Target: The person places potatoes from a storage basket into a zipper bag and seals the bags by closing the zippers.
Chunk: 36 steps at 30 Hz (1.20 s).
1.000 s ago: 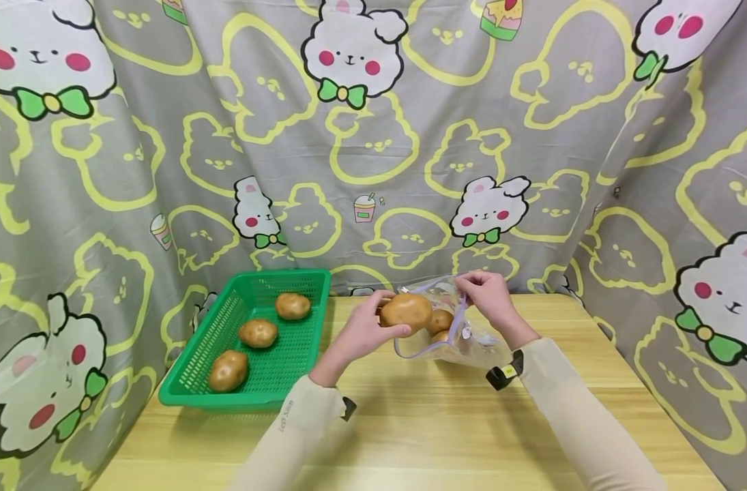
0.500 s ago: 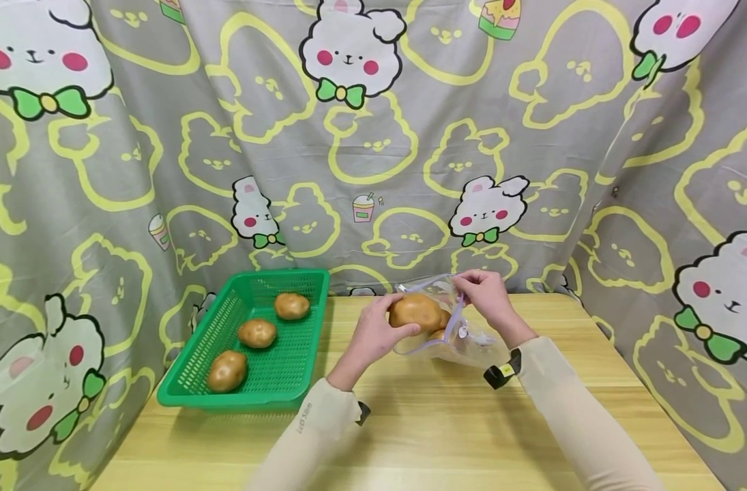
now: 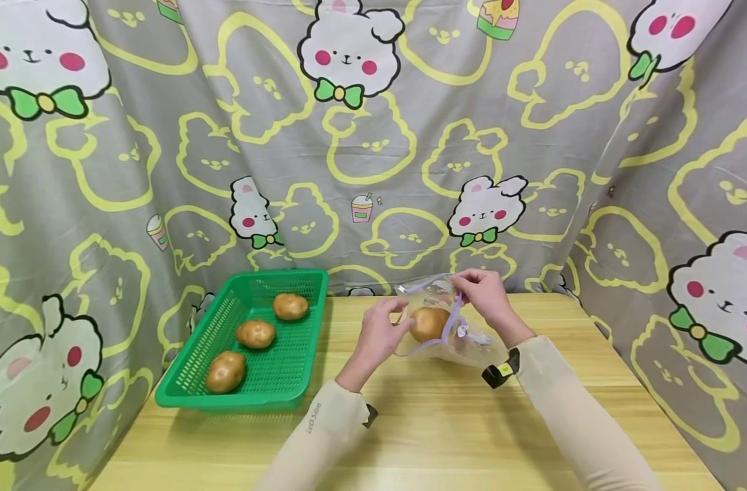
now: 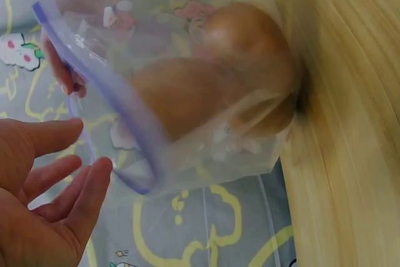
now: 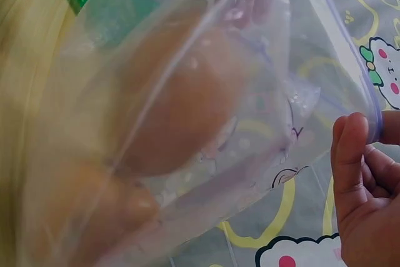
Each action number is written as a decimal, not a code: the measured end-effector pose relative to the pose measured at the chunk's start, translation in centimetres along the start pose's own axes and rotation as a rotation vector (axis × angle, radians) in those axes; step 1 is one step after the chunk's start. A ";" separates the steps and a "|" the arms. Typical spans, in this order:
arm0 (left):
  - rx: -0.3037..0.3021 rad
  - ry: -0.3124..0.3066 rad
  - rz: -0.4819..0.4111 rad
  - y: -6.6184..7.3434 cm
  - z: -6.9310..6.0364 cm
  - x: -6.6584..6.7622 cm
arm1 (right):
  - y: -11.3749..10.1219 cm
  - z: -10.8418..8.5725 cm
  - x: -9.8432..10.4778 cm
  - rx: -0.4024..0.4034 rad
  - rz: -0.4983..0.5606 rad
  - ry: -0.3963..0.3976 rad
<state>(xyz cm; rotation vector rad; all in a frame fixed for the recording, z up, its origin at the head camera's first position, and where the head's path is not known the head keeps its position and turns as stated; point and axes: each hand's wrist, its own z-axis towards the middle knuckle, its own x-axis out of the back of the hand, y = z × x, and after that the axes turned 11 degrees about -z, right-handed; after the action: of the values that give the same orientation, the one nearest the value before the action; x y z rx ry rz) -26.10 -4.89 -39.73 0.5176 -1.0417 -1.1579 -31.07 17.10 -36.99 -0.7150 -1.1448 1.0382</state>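
A clear zip bag (image 3: 471, 349) with a purple-edged mouth lies on the table, its opening towards the left. My right hand (image 3: 488, 300) pinches the upper rim of the mouth between thumb and fingers, as the right wrist view also shows. At the mouth, my left hand (image 3: 378, 332) has its fingers apart and holds nothing. A brown potato (image 3: 430, 325) sits just inside the opening. Deeper in the bag, the left wrist view shows another potato (image 4: 247, 39), blurred through the plastic. How many are inside is hard to tell.
A green perforated basket (image 3: 320, 327) stands on the left of the wooden table (image 3: 434, 436). In it lie three potatoes: a front one (image 3: 226, 372), a middle one (image 3: 256, 333) and a back one (image 3: 290, 306). A patterned grey curtain (image 3: 373, 170) hangs behind and along both sides.
My left hand has carried a potato rightward into the bag and let it go; the fingers have come off it. My right hand keeps its pinch on the bag's rim.
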 end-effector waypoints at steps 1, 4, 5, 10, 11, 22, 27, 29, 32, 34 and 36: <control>0.000 0.008 -0.012 0.0 0.0 0.0 | 0.0 0.0 0.0 -0.001 -0.001 0.001; -0.011 0.016 -0.039 0.0 0.0 0.2 | 0.0 0.0 0.0 -0.005 -0.011 0.002; -0.015 0.013 -0.047 0.0 0.0 0.3 | 0.0 0.0 0.0 -0.006 -0.014 0.002; -0.047 -0.008 -0.057 -0.4 -0.2 1.1 | 0.1 -0.1 0.0 -0.010 -0.030 0.008; -0.055 -0.010 -0.052 -0.5 -0.2 1.4 | 0.1 -0.1 0.0 -0.010 -0.032 0.008; -0.066 -0.032 0.027 -2.0 -1.7 7.5 | 0.2 -0.1 0.0 -0.021 -0.030 0.000; -0.033 -0.062 0.080 -3.6 -2.6 11.5 | 0.2 -0.2 -0.1 -0.023 -0.028 -0.008; -0.018 -0.074 0.112 -4.3 -2.9 13.2 | 0.1 -0.2 -0.1 -0.019 -0.023 -0.009; 0.012 -0.081 0.159 -5.4 -3.4 15.5 | 0.0 -0.2 -0.1 -0.019 -0.017 -0.009; 0.030 -0.083 0.182 -6.2 -3.7 17.0 | -0.1 -0.3 -0.2 -0.020 -0.013 -0.009; 0.056 -0.086 0.199 -6.9 -3.9 18.3 | -0.1 -0.3 -0.2 -0.021 -0.012 -0.009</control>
<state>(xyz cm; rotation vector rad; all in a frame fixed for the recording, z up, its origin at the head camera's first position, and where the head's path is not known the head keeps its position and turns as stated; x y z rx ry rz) -25.40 -24.85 -39.82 0.4005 -1.1753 -0.9840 -30.80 16.85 -37.06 -0.7196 -1.1682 1.0216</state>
